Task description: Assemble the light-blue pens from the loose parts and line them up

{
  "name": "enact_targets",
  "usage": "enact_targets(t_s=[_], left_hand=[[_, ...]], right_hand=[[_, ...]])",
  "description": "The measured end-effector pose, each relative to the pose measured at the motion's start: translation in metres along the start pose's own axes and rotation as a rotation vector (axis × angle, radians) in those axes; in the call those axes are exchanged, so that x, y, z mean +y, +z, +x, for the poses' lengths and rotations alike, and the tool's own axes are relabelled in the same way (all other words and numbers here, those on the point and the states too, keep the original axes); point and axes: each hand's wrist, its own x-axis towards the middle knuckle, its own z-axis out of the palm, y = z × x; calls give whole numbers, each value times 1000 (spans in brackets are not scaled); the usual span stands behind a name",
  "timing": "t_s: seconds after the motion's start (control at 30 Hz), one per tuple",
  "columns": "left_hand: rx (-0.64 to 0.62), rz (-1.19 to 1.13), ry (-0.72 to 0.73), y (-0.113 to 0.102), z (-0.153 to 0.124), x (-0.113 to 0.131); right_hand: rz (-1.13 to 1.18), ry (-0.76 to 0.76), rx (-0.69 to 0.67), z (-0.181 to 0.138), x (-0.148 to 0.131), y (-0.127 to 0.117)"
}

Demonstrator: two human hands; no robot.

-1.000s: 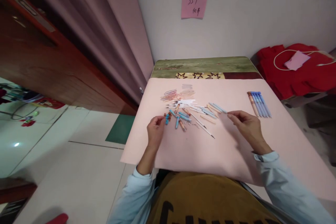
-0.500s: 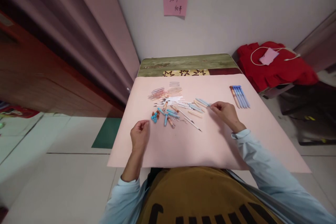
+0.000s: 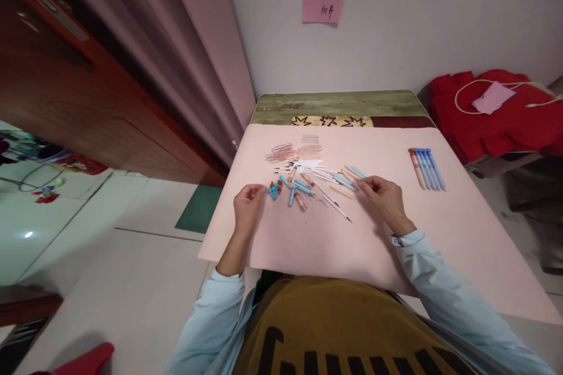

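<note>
While grouped roughly by kind, prob. for quick reach, see sm. blue/brown pieces [image 3: 275, 191] beside L hand [image 3: 248, 208], white refills [image 3: 308, 164] btwn, pale barrels [image 3: 354, 171] at R hand [image 3: 387, 198]. Note fingertips pinched on both; can't tell re gripping anything. Find whole pens [image 3: 426, 169] in a row to R, prob. kept apart.

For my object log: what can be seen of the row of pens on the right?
The row of pens lies flat, side by side, on the pink sheet, tops at the far end, tips nearer the camera. The leftmost pen has a brown top and peach barrel; the others have blue tops and paler blue barrels. All look plastic. No hand touches them; any fine markings are unreadable.
</note>
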Motion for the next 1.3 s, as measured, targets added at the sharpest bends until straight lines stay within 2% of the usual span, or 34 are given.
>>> enact_targets(t_s=[0.1,0.2,0.33,0.47,0.57,0.67,0.73,0.77,0.83,0.87,0.97,1.17,1.3], left_hand=[[-129,81,125,29,16,15],[-213,429,198,60,30,27],[-224,833,177,85,40,36],[-273,900,106,94,47,36],[-244,759,78,95,50,32],[-160,326,15,91,41,31],[-168,-109,-137,85,26,32],[-226,-310,-247,81,17,33],[-378,-598,-500,72,-2,34],[-394,-679,-579,66,-11,35],[-330,-842,-677,50,-25,34],[-67,-969,-721,32,-23,26],[-81,-995,-735,33,-25,25]], right_hand=[[16,14,6,-6,0,-1],[28,17,15,-11,-1,-4],[38,31,2,-16,2,-11],[38,34,-11,-18,6,-14],[51,21,-23,-20,6,-12],[62,-18,-65,-25,3,-4],[50,-65,-109,-30,0,3],[39,-93,-130,-32,-3,7],[3,-157,-164,-34,-9,17],[-23,-193,-179,-35,-13,22],[-123,-301,-224,-33,-27,37],[-341,-371,-343,-29,-54,67],[-472,-390,-408,-30,-66,81]])
